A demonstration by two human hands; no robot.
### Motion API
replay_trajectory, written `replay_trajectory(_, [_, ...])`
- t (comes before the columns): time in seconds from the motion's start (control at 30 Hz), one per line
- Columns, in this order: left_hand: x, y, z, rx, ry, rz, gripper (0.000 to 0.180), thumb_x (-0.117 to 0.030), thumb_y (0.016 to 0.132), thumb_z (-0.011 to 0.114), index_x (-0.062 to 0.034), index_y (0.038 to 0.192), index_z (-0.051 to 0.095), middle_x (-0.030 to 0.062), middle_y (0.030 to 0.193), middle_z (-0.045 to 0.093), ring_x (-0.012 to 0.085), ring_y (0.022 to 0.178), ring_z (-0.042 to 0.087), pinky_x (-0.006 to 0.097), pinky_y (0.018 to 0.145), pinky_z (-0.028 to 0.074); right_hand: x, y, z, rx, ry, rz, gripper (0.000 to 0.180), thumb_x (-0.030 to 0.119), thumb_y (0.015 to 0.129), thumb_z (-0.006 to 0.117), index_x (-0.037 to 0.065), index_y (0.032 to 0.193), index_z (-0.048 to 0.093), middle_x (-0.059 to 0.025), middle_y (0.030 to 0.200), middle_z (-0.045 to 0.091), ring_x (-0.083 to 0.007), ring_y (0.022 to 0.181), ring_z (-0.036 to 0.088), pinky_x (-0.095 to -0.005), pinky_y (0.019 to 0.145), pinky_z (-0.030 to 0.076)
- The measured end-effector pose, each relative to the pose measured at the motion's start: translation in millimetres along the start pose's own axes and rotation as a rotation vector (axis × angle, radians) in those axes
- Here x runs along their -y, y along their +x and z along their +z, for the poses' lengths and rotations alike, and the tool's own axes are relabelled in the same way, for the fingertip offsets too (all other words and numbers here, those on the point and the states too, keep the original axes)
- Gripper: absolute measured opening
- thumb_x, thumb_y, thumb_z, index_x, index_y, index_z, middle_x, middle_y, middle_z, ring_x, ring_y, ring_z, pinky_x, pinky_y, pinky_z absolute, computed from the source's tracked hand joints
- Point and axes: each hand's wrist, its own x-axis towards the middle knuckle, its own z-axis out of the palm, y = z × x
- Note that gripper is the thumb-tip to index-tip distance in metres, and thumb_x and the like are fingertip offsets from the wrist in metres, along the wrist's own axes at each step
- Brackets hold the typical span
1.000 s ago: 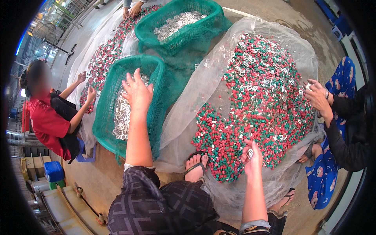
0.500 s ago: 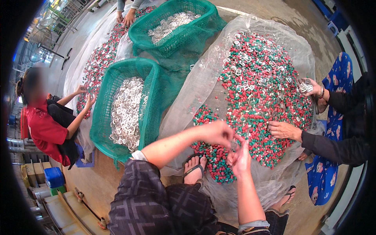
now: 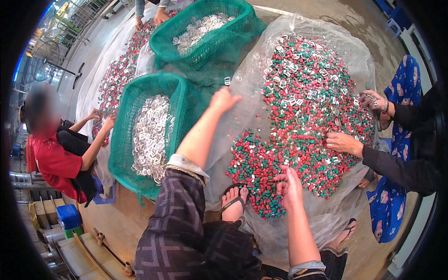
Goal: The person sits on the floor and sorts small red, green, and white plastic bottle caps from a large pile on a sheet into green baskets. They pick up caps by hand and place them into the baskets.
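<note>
My left hand (image 3: 224,100) reaches out over the green netting, its thumb apart from the fingers. Just beyond its fingertips is a flat metal buckle (image 3: 227,80), apart from the hand as far as I can see. My right hand (image 3: 291,187) hovers at the near side of a pile of red, green and white pellets (image 3: 308,119). Its fingers are loosely spread and nothing shows in them. Many silvery buckles lie scattered among the pellets. To the left of my left arm stands a green basket (image 3: 116,140) with a heap of buckles (image 3: 151,133) in it.
Farther back is a second green basket (image 3: 158,39) with buckles. White mesh cloth (image 3: 210,154) lies under the pellets. At the right, a co-worker's hands (image 3: 344,142) work in the pile, one holding buckles. A person in red (image 3: 56,156) sits left at another pellet strip.
My hands were together over the pellets, fingers pinched around a small piece. Now they are apart: the left has swung forward and left to the netting, while the right stays and its fingers have loosened.
</note>
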Motion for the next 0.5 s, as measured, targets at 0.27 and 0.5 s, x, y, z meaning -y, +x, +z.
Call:
replay_trajectory(0.27, [-59,9,43,-0.268,-0.512,0.200,0.018,-0.012,0.074,0.058,-0.0062,0.089,0.064,0.0164,0.088,0.063,0.0307,0.089,0.060,0.039,0.081,0.046,-6,6,-11,-0.049,-0.049,-0.003,0.027,0.027,0.091,0.047,0.005,0.106,0.054,-0.0050,0.073,0.056,-0.0067,0.045,0.044,-0.0198,0.038,0.035])
replay_trajectory(0.5, [-17,53,2,0.015,-0.667,-0.447,0.061,0.004,0.077,0.042,-0.0176,0.133,0.034,0.0200,0.119,0.051,0.0309,0.082,0.064,0.038,0.059,0.053,-4,12,-35,-0.122,-0.061,0.009,0.028,0.027,0.090,0.049,0.004,0.106,0.053,-0.0053,0.075,0.055,-0.0083,0.047,0.043,-0.0208,0.040,0.035])
